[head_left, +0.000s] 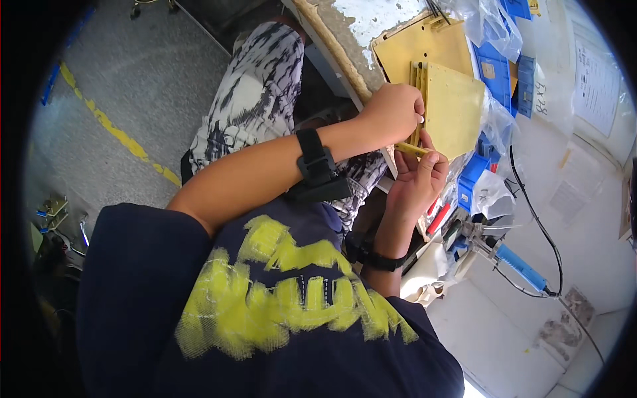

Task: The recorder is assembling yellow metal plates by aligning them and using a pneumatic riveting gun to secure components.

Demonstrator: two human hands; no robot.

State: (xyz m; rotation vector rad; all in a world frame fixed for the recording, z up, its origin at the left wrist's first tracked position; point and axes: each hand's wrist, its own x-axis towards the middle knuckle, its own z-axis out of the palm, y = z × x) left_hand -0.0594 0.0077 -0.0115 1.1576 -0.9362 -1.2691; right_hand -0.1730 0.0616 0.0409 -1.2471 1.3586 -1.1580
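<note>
My right hand point(418, 179) pinches a narrow gold-coloured strip point(411, 150) between thumb and fingers, at the edge of the bench. Just above it, my left hand point(393, 114) is bent over with its fingers closed. A tiny white spot shows at its fingertips, too small to name; whatever those fingers hold is hidden. Right beside both hands stands a gold-coloured plate assembly point(456, 106), with several slotted bars along its left side. Behind it lies a larger flat gold-coloured plate point(424, 50) on the bench.
Blue bins point(491, 73) and clear plastic bags point(491, 30) line the bench's right side. A red-handled tool point(438, 219) lies below the hands. Farther right is a blue cylindrical tool point(521, 266) with a black cable. The worn bench edge point(338, 50) runs beside my patterned trousers.
</note>
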